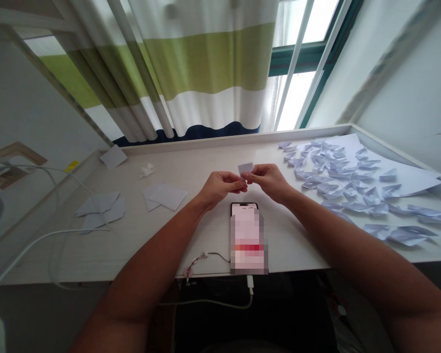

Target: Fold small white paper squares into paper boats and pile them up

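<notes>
A small folded piece of white paper (pixel 245 168) is held up above the desk, just beyond the phone. My right hand (pixel 267 180) pinches it between thumb and fingers. Close against it, my left hand (pixel 222 187) is closed too, its fingertips meeting at the paper's lower edge. The fingers hide the lower part of the paper. Many folded paper boats (pixel 330 162) lie spread over the right side of the desk, some on a large white sheet (pixel 415 164).
A phone (pixel 247 235) with a charging cable (pixel 250 284) lies at the desk's front edge, a beaded strap (pixel 194 264) beside it. Loose paper sheets (pixel 165 196) and a crumpled tissue (pixel 146 170) lie left. A white cable (pixel 40 235) crosses the left side. Curtains (pixel 206 63) hang behind.
</notes>
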